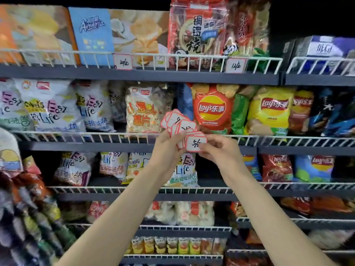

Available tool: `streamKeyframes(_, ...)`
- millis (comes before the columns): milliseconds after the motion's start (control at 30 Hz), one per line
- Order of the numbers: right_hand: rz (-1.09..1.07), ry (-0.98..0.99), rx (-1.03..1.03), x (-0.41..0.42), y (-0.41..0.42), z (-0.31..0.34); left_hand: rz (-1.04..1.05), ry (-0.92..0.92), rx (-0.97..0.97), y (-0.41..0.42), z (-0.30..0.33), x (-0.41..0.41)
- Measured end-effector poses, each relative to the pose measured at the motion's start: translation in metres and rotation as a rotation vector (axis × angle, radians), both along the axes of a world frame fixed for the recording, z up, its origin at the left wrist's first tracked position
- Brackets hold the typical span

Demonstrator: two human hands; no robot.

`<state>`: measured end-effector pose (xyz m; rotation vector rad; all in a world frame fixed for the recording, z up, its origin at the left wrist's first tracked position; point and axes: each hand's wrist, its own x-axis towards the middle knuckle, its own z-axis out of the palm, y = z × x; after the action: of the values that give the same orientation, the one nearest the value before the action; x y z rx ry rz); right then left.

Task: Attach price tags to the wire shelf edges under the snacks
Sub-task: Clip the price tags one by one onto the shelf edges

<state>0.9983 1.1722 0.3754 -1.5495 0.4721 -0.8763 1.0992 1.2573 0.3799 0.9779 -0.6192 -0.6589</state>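
Note:
My left hand (169,145) holds a fanned bunch of white price tags with red borders (178,121) in front of the middle wire shelf edge (107,135). My right hand (217,148) pinches the front tag (195,144), marked with a handwritten 5, at its right side. Two tags hang on the top wire shelf edge: one (123,62) under the blue snack box, one (235,65) under the noodle packs. Red and yellow Lay's bags (211,108) stand just behind the hands.
Several shelves of snack bags rise in tiers, each fronted by a white wire rail. Easy Life bags (51,108) fill the left of the middle shelf. More bags crowd the lower left foreground (28,208). A second shelf unit adjoins on the right (318,66).

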Motion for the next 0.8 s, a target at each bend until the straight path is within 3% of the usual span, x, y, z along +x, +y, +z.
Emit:
streamKeyframes(333, -0.074, -0.007, 0.022, -0.002, -0.002, 0.000, 0.047, -0.212, 0.016, -0.006, -0.002, -0.007)
streamKeyframes(533, -0.077, -0.016, 0.084, -0.012, -0.005, 0.002, 0.264, -0.398, 0.066, -0.025, -0.005, -0.018)
streamKeyframes(633, -0.070, -0.024, 0.114, -0.020, -0.011, 0.006, 0.328, -0.379, 0.083, -0.033, -0.003, -0.023)
streamKeyframes(800, -0.062, -0.004, 0.093, -0.027, -0.015, 0.012, 0.255, -0.229, 0.046, -0.037, 0.000, -0.021)
